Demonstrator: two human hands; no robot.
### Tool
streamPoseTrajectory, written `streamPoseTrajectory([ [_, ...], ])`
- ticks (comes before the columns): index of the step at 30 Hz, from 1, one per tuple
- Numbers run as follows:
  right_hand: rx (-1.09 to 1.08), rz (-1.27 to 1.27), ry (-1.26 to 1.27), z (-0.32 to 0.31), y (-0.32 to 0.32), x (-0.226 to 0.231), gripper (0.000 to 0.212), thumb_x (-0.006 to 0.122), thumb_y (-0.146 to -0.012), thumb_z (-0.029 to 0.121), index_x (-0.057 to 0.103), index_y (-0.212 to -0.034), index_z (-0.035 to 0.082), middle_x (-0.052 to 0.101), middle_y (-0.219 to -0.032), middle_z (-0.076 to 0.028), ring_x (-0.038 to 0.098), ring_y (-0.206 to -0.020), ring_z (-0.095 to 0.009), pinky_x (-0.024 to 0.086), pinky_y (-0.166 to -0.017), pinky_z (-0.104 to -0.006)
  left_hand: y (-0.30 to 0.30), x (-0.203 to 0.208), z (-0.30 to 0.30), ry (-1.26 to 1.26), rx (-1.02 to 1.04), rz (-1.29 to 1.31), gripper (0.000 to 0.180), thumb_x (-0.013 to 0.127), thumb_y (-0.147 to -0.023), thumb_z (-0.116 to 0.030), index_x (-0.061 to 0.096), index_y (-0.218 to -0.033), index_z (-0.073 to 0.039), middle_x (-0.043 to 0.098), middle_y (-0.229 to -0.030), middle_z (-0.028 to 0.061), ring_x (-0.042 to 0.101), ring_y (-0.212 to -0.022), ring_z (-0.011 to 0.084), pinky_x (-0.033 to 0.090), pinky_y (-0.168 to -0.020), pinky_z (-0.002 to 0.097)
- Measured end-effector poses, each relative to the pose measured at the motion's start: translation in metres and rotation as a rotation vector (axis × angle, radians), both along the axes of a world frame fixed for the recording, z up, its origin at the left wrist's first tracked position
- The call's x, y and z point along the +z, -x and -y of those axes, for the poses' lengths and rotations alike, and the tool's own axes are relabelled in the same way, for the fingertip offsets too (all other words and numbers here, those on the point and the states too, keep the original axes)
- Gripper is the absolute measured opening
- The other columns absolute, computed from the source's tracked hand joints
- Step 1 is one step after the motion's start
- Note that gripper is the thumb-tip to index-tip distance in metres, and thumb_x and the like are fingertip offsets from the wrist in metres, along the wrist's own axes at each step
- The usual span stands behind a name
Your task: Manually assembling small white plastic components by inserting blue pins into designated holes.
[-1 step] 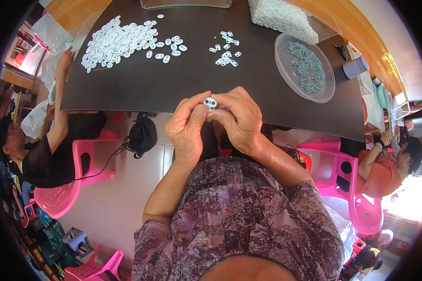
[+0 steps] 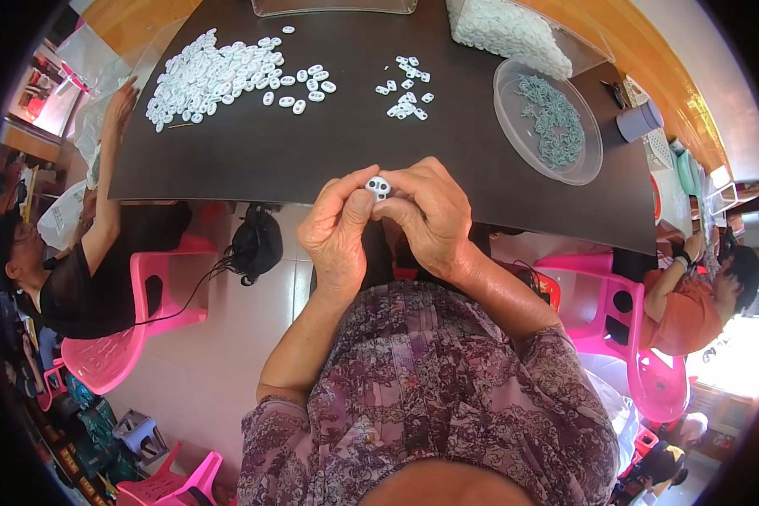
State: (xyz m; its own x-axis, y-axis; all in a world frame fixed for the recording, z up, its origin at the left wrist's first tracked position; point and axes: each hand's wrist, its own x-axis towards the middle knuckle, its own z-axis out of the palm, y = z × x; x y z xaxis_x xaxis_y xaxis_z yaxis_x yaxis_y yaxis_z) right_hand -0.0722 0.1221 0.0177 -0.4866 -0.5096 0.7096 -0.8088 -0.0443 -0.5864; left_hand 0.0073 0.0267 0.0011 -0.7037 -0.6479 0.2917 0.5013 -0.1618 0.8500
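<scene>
Piece, white with dark holes, sits pinched between left grip and right grip, both closed on it at the near edge of the tabletop; a white heap spreads beyond and left of the grips, small parts lie straight beyond, and a bowl of grey-green bits stands between right grip and cup

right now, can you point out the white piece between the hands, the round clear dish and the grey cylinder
White piece (image 2: 379, 185): head view, on its holed face.
Round clear dish (image 2: 511, 126): head view, on its bare base near the left rim.
Grey cylinder (image 2: 639, 123): head view, on its side.
</scene>
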Motion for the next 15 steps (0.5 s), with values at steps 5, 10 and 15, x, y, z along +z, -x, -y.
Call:
streamPoseTrajectory([
  [5,-0.022,-0.107,0.025,0.0003,-0.0006,-0.0020,0.028,0.070,-0.069,0.002,0.061,-0.095,-0.003,0.063,-0.078,-0.008,0.057,-0.067,-0.021,0.045,-0.059,-0.0290,0.0018,-0.0066,-0.0069,-0.020,0.065,-0.024,0.019,0.060,-0.088,-0.010,0.064,-0.101,0.003,0.054,-0.084,0.0000,0.049,-0.074,0.0059,0.042,-0.065,0.0185],
  [10,-0.023,-0.086,0.030,0.0032,-0.0011,-0.0067,0.029,0.071,-0.069,0.005,0.061,-0.095,-0.002,0.063,-0.078,-0.009,0.057,-0.068,-0.021,0.045,-0.059,-0.0296,0.0005,-0.0057,-0.0078,-0.070,0.072,-0.017,0.019,0.060,-0.089,-0.012,0.064,-0.099,0.003,0.056,-0.086,0.0000,0.049,-0.076,0.0054,0.042,-0.068,0.0191],
  [15,-0.007,-0.042,0.018,0.0062,-0.0073,-0.0029,0.031,0.072,-0.070,0.007,0.060,-0.098,-0.001,0.063,-0.080,-0.008,0.056,-0.068,-0.021,0.045,-0.058,-0.0287,-0.0029,-0.0028,-0.0051,-0.023,0.116,-0.006,0.021,0.058,-0.090,-0.014,0.062,-0.099,0.004,0.061,-0.091,0.0047,0.053,-0.079,0.0071,0.043,-0.073,0.0211],
])
